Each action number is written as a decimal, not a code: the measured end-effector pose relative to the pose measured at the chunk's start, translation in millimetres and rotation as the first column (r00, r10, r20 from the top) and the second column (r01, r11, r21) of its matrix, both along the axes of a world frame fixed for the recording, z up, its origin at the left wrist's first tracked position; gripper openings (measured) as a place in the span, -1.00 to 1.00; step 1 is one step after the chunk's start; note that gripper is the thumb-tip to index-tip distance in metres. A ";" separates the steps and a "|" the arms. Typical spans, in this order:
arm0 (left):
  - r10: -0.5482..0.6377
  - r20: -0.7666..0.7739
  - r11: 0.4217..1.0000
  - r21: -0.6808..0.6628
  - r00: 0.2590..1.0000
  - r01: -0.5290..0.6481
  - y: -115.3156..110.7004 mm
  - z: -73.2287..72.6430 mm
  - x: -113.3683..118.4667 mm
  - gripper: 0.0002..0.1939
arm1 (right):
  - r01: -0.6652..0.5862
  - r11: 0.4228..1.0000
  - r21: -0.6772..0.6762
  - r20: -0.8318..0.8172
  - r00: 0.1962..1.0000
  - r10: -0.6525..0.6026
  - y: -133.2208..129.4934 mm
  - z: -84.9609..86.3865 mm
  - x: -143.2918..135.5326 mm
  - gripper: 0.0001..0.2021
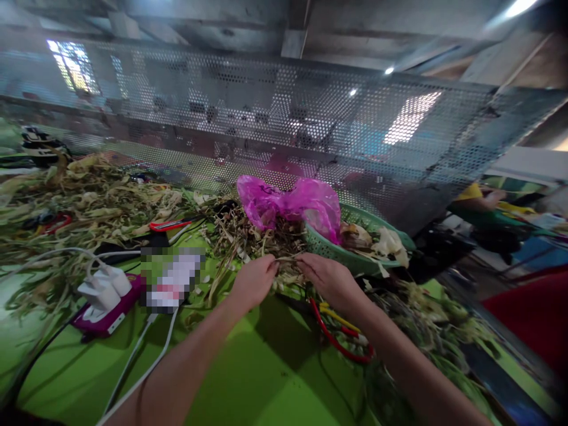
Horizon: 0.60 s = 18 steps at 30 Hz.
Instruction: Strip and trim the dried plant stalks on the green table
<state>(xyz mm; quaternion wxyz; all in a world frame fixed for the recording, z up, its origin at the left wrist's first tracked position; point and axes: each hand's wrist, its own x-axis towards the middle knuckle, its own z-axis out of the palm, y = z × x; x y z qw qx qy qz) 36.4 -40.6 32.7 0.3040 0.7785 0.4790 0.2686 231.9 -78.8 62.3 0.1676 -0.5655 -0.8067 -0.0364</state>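
My left hand (257, 276) is closed, its fingers pinching the left end of a thin dry stalk (287, 259). On the right, my right hand (326, 277) has its fingers pressed together at the other end of that stalk. Both are over the green table (266, 367), at the near edge of a heap of dried plant scraps (235, 231). A crumpled pink plastic bag (310, 201) lies beyond my hands, partly over a green basket (377, 228) holding pale husks. Red-and-yellow-handled pliers or cutters (331, 331) lie beneath my right forearm.
A phone (177, 281) with cables and a purple power strip (106, 310) with white plugs lie left. Red-handled scissors (171, 225) rest near leaf piles (89, 201). A perforated metal panel (266, 118) stands behind. Green stalks (439, 331) lie right; another person's arm (481, 201) shows far right.
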 end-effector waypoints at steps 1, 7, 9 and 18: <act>0.016 0.001 1.000 -0.005 1.000 -0.016 1.4 -0.5 -0.9 -0.75 | -0.011 1.000 0.009 0.039 0.999 0.011 0.0 -0.4 0.3 -0.70; -0.078 0.049 0.995 0.065 0.996 0.075 -24.4 3.1 17.4 -0.74 | 0.115 0.992 0.046 0.210 0.970 -0.122 4.2 -6.1 -2.9 -0.79; -0.119 0.076 0.989 0.097 0.990 0.112 -31.6 4.6 22.1 -0.74 | 0.123 0.991 0.053 0.174 0.976 -0.131 5.9 -7.5 -1.8 -0.80; 0.026 0.074 1.000 -0.014 0.997 -0.025 1.3 -2.8 0.0 -0.74 | 0.033 0.997 0.072 0.055 0.998 -0.037 -0.4 -1.8 4.4 -0.72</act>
